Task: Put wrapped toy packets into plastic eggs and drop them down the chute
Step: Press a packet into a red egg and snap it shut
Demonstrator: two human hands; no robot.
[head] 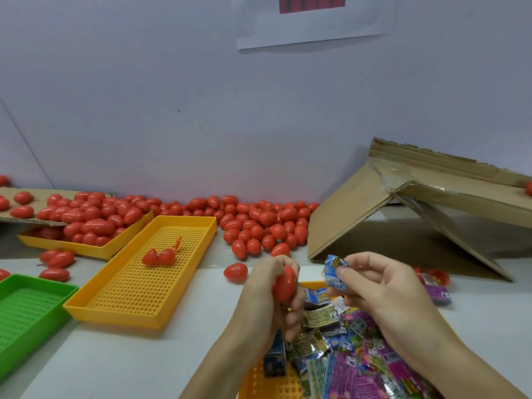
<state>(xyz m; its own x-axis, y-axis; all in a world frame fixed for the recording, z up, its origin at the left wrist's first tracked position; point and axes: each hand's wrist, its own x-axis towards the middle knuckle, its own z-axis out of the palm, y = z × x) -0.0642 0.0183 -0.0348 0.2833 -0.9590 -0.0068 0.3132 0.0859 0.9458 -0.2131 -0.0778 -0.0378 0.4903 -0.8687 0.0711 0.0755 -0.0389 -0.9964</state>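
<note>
Dozens of glossy red plastic eggs [259,223] lie heaped along the back of the pale worktop [121,355], smooth ovals spilling against the wall and over a flat cardboard sheet [17,197] at far left. A perforated yellow tray [138,309] holds one egg split into its hinged halves [159,257]; a second yellow tray [95,250] behind it is piled with eggs, and a slotted green tray [31,298] is cut off at the left edge. A folded corrugated cardboard chute [359,214], patched with shiny tape, slopes at right, its upper end running out of view.

Crinkly foil toy packets [359,358], purple, blue and silver, fill a yellow basket [264,384] under the hands; their print is too small to read. The left hand [270,309] grips a red egg [284,285], its fingers curled round the shell; whether that egg is open or closed cannot be told. The right hand [383,289] pinches a small blue wrapped packet [334,272] between thumb and forefinger, just right of the egg and apart from it.
</note>
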